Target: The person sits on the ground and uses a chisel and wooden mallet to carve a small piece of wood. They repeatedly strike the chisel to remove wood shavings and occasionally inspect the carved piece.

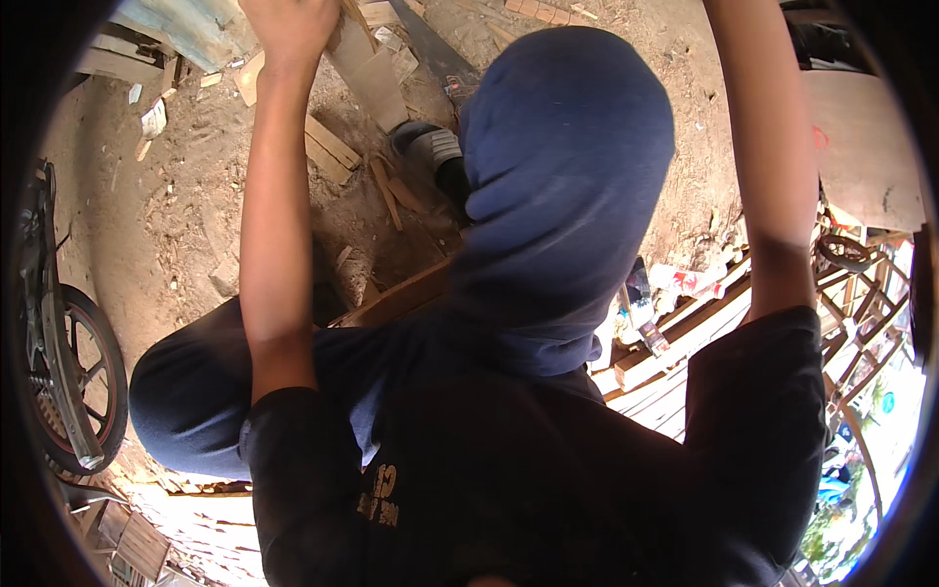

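My left hand (291,27) reaches to the top edge, where its fingers are cut off, so its grip does not show. Right beside it a flat wooden board (377,90) slants down toward my foot. I cannot tell whether the hand holds this board. A dark, flat, tapering strip (435,49) lies just right of the board. My right forearm (773,147) stretches up past the top edge, and the right hand is out of view. Between my arms rises my bent knee (572,137) in dark blue trousers. My foot wears a dark sandal with grey stripes (430,147).
Wood offcuts (333,149) and shavings litter the dirt floor (186,215). A motorcycle wheel (93,377) stands at the left. Stacked wooden strips (675,342) lie at the right, below a pale wooden panel (866,147). A corrugated sheet (196,29) is at the far left.
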Demonstrator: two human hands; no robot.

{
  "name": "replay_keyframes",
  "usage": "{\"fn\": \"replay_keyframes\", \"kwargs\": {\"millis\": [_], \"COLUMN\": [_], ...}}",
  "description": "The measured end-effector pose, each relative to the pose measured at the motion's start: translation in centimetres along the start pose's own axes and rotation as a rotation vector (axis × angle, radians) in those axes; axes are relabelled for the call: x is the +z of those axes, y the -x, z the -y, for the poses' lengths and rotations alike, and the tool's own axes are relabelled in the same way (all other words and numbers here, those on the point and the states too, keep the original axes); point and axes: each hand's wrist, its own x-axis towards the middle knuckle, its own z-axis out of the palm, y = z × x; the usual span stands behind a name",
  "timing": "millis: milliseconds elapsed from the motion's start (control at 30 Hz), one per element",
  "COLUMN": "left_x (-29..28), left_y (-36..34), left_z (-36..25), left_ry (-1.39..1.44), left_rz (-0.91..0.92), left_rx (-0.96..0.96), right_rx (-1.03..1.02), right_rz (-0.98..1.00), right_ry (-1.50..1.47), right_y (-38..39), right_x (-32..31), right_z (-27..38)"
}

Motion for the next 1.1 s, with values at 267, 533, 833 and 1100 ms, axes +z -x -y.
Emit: {"fn": "replay_keyframes", "kwargs": {"millis": [267,533,833,1100], "left_x": [0.6,0.1,-0.7,-1.3], "left_y": [-2.4,-0.4,-0.4,-0.1], "left_z": [6.2,1.6,1.7,3.0], "left_ry": [0.327,0.025,0.131,0.011], "left_rz": [0.009,0.002,0.040,0.031], "left_rx": [-0.287,-0.007,-0.112,0.025], "right_rx": [1.075,0.947,1.071,1.056], "right_rz": [-0.227,-0.265,-0.705,0.151], "right_ry": [0.058,-0.452,0.456,0.208], "right_y": [26.2,26.1,22.7,22.9], "right_x": [19.1,34.2,32.8,31.9], "right_z": [-27.3,-32.2,-33.8,-32.1]}}
